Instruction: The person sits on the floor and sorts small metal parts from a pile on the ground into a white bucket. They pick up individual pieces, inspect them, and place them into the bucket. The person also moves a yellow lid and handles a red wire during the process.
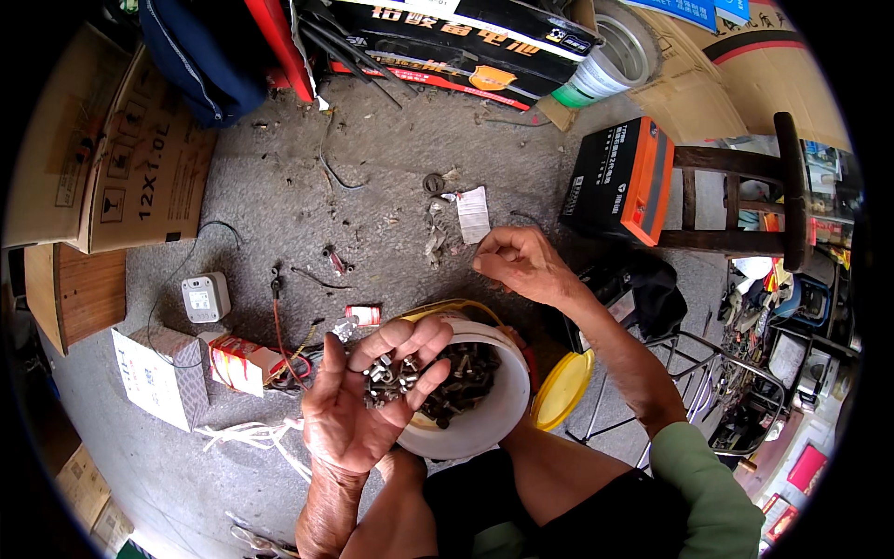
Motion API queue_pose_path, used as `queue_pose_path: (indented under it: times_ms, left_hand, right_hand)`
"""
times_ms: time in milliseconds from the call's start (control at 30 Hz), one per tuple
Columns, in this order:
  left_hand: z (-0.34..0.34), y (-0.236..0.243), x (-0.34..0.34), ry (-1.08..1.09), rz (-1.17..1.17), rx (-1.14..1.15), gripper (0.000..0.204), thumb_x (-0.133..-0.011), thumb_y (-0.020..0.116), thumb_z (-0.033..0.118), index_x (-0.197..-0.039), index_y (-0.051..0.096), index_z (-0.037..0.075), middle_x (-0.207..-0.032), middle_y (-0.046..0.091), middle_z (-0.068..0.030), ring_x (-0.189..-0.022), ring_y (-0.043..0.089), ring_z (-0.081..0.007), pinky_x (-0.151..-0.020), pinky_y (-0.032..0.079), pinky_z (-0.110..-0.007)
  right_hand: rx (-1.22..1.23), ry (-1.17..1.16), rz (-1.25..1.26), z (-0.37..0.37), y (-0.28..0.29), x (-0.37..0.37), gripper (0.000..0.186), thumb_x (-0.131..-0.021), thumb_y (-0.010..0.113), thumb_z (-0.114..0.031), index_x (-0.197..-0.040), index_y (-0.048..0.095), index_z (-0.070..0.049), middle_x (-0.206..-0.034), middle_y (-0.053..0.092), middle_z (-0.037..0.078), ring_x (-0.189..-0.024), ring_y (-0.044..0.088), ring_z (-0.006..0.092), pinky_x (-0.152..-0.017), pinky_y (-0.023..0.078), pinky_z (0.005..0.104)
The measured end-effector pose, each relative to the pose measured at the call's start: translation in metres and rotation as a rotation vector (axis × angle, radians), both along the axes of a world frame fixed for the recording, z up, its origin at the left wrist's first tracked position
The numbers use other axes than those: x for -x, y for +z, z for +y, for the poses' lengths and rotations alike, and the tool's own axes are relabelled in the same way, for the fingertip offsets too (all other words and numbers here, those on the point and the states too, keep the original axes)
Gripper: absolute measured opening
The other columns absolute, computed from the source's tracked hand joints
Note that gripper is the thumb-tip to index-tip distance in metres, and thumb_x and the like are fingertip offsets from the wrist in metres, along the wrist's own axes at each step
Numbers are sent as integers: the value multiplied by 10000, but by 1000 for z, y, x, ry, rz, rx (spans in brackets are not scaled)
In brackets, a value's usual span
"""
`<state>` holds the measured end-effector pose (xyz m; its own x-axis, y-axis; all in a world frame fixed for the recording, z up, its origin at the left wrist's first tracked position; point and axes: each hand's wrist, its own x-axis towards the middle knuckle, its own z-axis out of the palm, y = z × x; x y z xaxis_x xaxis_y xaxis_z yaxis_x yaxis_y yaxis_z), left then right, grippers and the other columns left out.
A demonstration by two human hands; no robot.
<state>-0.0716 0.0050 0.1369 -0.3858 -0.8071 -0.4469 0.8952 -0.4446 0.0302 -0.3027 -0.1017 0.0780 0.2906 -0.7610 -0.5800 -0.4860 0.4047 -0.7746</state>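
My left hand [368, 396] is palm up, fingers curled into a cup around a handful of small metal fasteners [396, 377], silvery and some darker. It hovers over the left rim of a white bucket [507, 396] standing between my legs. Inside the bucket lies a heap of dark bolts [470, 373] and similar metal bits, partly hidden by that hand. Beyond the bucket to the right, my right hand [521, 264] is raised above the floor with thumb and fingers pressed together. Whatever it may pinch is too small to see.
A yellow lid [563, 389] leans right of the bucket. An orange-and-black battery box [619, 182] and a wooden stool [745, 196] stand farther right. Left are a torn red-and-white box [244, 363], a white charger-like block [206, 296] and cartons [149, 158]. Wires and scraps litter the floor.
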Motion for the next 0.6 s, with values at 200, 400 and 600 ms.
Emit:
queue_pose_path:
  times_ms: [200,400,600]
  left_hand:
    - [5,-4,-6,-87,-150,5,593,-913,389,516,-965,583,-41,-913,592,-168,-850,583,-284,-716,460,-371]
    - [11,-18,-44,45,-280,-159,371,-907,529,338,-859,609,-22,-555,418,-3,-456,362,-95,-386,261,-211]
    - [26,-59,-92,76,-642,-234,281,-933,506,285,-993,569,18,-540,354,34,-416,314,-55,-343,224,-194]
  right_hand:
    - [246,59,89,6,-19,2,203,-736,643,-151,-787,627,45,-697,630,127,-604,601,177,-551,470,297]
    - [276,96,162,8,-11,-5,173,-726,621,-127,-755,613,43,-714,626,146,-636,620,241,-588,486,337]
    - [534,475,420,10,-22,5,119,-738,631,-103,-730,573,0,-713,580,137,-641,604,274,-613,483,355]
